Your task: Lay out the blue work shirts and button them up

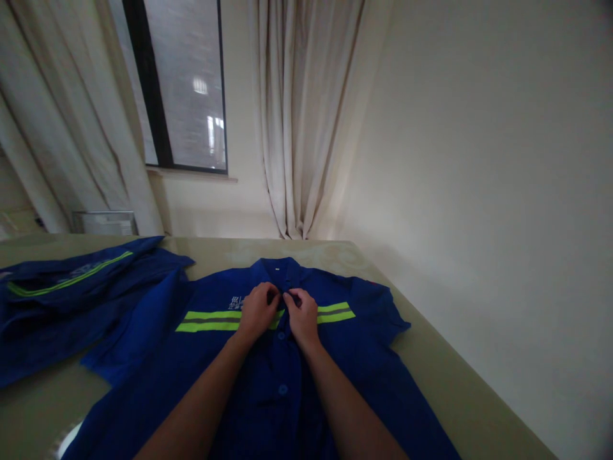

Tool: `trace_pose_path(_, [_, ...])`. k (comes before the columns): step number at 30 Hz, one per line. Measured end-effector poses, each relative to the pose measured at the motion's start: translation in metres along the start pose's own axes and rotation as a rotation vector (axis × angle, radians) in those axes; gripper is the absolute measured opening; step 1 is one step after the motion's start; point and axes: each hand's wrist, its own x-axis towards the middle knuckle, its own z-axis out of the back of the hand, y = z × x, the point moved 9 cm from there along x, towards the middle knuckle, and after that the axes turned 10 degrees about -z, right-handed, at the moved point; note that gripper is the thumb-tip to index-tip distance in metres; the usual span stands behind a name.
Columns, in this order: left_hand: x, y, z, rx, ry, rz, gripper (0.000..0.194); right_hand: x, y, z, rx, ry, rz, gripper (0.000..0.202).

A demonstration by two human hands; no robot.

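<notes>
A blue short-sleeved work shirt (364,370) lies spread face up in front of me, its collar at the far end. A yellow-green reflective band (211,321) crosses its chest, with small white lettering above on the left. My left hand (260,310) and my right hand (301,313) meet at the front opening just below the collar. Both pinch the shirt's edges there, fingertips almost touching. Whatever sits between the fingertips is hidden. Lower on the placket, one button (281,335) and another button (283,389) show.
A second blue garment (57,313) with a yellow-green stripe lies crumpled at the left, touching the shirt's sleeve. Both rest on a greenish covered surface (431,338). A wall (479,191) runs along its right side; curtains (299,128) and a window (186,83) stand behind.
</notes>
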Motion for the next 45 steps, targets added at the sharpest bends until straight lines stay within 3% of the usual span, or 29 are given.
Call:
trace_pose_path(5, [-0.001,-0.007,0.005,-0.146,-0.038,-0.117,0.009,-0.003,0.007,0.007,0.025,-0.042,0.013,0.018])
trace_pose_path(13, [-0.005,-0.02,0.011,-0.184,-0.073,-0.208,0.013,-0.01,0.023,0.005,-0.11,-0.037,0.108,0.016])
trace_pose_path(20, [-0.002,-0.011,0.014,-0.254,-0.08,-0.171,0.018,-0.015,0.029,-0.004,-0.073,0.086,0.09,0.035])
trace_pose_path(25, [-0.001,-0.004,0.01,-0.338,-0.058,-0.129,0.016,-0.01,0.016,-0.008,-0.016,0.11,0.0,0.019])
trace_pose_path(34, [-0.002,0.007,-0.002,-0.437,-0.001,-0.045,0.025,-0.009,0.018,-0.009,-0.176,0.103,0.009,0.016])
trace_pose_path(45, [0.0,0.004,-0.002,-0.5,-0.006,-0.081,0.023,-0.008,0.013,-0.009,-0.168,0.084,-0.008,0.017])
